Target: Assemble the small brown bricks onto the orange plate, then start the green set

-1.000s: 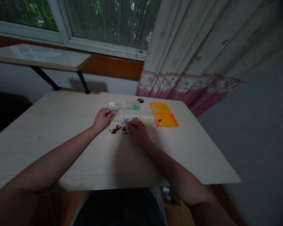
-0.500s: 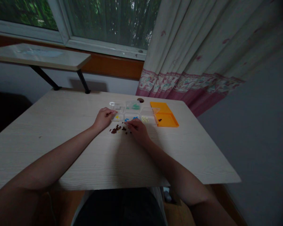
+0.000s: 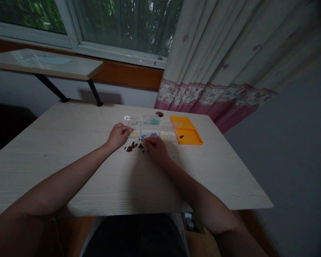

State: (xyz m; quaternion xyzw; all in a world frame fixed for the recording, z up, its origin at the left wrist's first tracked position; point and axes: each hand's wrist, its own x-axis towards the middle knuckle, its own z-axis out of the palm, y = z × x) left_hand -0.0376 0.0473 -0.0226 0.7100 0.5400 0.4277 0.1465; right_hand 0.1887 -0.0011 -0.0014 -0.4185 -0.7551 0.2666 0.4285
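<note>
A clear plastic box (image 3: 151, 125) with compartments of yellow, blue, green and pale pieces lies on the pale wooden table (image 3: 96, 167). In front of it is a scatter of small dark red pieces (image 3: 133, 146). My left hand (image 3: 118, 135) rests with curled fingers against the box's left front corner. My right hand (image 3: 155, 147) lies on the table beside the red pieces, fingertips pinched together at the box's front edge; what they hold is too small to make out.
An orange tray (image 3: 187, 130) with a few dark pieces stands right of the clear box. A second small table (image 3: 45, 64) stands at the back left under the window. A flowered curtain (image 3: 219, 64) hangs at the back right.
Both hands have stayed almost still; the left hand's fingers shifted slightly at the box corner.
</note>
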